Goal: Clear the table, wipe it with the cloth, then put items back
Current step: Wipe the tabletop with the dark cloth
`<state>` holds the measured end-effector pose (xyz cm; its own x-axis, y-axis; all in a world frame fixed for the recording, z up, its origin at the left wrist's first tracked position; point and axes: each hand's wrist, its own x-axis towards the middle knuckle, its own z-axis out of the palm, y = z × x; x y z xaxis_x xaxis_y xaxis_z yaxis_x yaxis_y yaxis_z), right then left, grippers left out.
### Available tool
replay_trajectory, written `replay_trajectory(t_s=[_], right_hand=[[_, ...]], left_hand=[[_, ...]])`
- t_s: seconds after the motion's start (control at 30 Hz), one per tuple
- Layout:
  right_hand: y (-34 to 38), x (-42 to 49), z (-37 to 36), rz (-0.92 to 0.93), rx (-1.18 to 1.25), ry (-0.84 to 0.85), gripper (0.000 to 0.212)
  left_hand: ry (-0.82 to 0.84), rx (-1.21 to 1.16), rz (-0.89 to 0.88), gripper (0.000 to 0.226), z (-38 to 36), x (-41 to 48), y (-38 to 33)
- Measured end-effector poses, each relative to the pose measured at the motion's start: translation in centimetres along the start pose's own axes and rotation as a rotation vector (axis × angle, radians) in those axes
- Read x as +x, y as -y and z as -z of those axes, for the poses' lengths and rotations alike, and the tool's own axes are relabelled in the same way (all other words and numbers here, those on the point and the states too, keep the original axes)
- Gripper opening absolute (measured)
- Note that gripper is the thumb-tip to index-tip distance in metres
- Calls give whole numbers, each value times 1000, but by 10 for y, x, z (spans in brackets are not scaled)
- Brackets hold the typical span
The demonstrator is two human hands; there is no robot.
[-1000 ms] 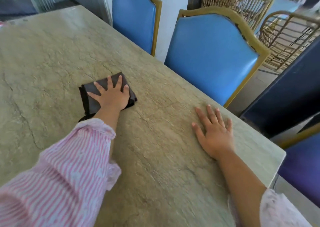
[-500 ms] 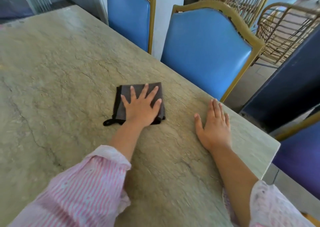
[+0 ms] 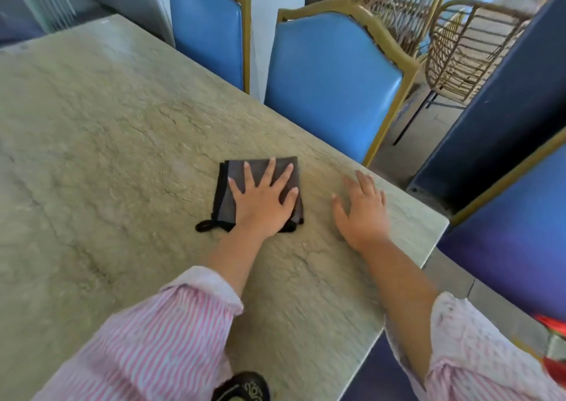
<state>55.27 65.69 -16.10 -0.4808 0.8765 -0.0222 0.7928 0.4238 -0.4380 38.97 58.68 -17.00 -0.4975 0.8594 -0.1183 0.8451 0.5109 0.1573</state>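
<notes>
The folded dark cloth (image 3: 235,172) lies flat on the stone-patterned table (image 3: 107,143), and everything here is placed from it; the left hand (image 3: 263,206) rests palm-down on top of the cloth, fingers straight and spread wide, pressing it onto the tabletop and covering most of its right half; a small black loop (image 3: 204,226) sticks out from the cloth's near left corner; just right of the cloth, apart from it, the right hand (image 3: 363,214) is over the bare tabletop, fingers straight and slightly spread, holding nothing, though blur hides whether its palm touches the surface; both arms reach toward the cloth from pink striped sleeves (image 3: 159,339); beyond the cloth, a blue padded chair (image 3: 330,94) stands against the table's far edge, with a second blue chair (image 3: 208,33) further left of it; well beyond and right of the cloth stands a wicker chair (image 3: 459,54).
</notes>
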Motion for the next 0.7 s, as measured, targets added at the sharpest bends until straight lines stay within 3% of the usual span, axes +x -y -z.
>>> replay_trajectory(t_s=[0.1, 0.27, 0.37, 0.63, 0.7], right_hand=[[-21, -22, 1, -78, -127, 29, 54], [-22, -23, -3, -103, 57, -97, 58], [-26, -22, -5, -135, 133, -199, 58], [-24, -32, 2, -89, 360, -345, 48], [-19, -50, 3, -71, 407, -361, 41]], left_hand=[[-16, -2, 30, 56, 1, 0, 16], [2, -14, 112, 56, 4, 50, 0], [8, -17, 59, 56, 2, 59, -29], [53, -1, -209, 55, -18, -68, -60], [90, -214, -253, 54, -13, -98, -49]])
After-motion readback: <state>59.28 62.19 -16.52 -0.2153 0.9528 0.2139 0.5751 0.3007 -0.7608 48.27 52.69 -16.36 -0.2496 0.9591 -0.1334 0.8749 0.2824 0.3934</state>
